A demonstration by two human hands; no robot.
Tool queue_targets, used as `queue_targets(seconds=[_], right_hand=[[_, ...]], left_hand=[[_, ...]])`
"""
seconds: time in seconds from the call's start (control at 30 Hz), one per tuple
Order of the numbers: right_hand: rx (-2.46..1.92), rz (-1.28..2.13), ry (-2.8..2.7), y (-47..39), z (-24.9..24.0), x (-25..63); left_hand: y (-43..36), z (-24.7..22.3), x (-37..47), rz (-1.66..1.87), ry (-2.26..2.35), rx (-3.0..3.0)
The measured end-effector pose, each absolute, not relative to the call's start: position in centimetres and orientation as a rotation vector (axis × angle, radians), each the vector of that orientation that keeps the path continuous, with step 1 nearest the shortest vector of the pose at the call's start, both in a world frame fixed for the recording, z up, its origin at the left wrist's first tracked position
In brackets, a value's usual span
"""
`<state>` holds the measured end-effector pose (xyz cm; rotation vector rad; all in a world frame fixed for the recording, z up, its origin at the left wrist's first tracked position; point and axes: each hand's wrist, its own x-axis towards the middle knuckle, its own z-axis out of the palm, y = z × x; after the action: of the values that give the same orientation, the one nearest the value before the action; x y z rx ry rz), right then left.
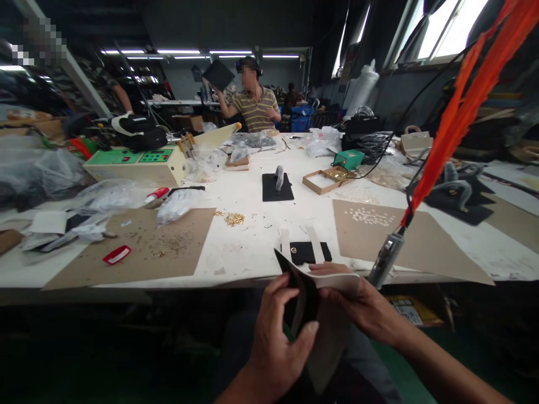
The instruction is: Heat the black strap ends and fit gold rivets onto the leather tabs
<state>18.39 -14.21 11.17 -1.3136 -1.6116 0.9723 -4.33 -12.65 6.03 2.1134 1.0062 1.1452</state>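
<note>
Over my lap at the table's front edge, I hold a folded flexible panel (326, 342), black on one face and pale grey on the other. My left hand (278, 331) grips its left side, with the fingers curled over the dark layer and the thumb in front. On the right, my right hand (362, 306) pinches the pale flap, with its thumb below and fingers on top. Just beyond my hands lies a small black piece (302, 253) with a gold fitting and two pale strips. The panel's far side is hidden.
A black piece with a wrapped handle (275, 188) lies mid-table, near gold parts (234, 219) and a cardboard tray (320, 182). An orange-wrapped cord holds a metal tool (386, 261) close to my right arm. A co-worker (255, 104) sits opposite, holding a dark panel.
</note>
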Motion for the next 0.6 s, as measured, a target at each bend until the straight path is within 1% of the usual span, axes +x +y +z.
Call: queue_targets(seconds=[0.1,0.17,0.23,0.3,0.43,0.6], right_hand=[[-1.272,1.171,-1.697,-15.1,11.0,19.2],[-1.292,1.365,-1.582,-15.4,10.4,18.6],[-1.339,1.429,-1.431,-15.2,9.4,17.6],[-1.389,1.38,-1.371,-14.5,8.5,16.6],[-1.575,1.158,-1.436,-12.0,8.2,16.1],[-1.808,0.934,-1.5,-6.9,9.2,17.0]], left_hand=[[-11.0,6.6,-5.8,1.162,1.105,1.766],[-10.2,7.0,-6.2,1.012,0.995,1.614],[-9.5,7.2,-6.1,0.815,0.907,1.505],[-8.9,7.1,-5.5,0.714,0.933,1.397],[-6.7,6.4,-4.0,0.755,1.045,1.234],[-1.2,7.1,-2.3,0.703,1.128,1.342]])
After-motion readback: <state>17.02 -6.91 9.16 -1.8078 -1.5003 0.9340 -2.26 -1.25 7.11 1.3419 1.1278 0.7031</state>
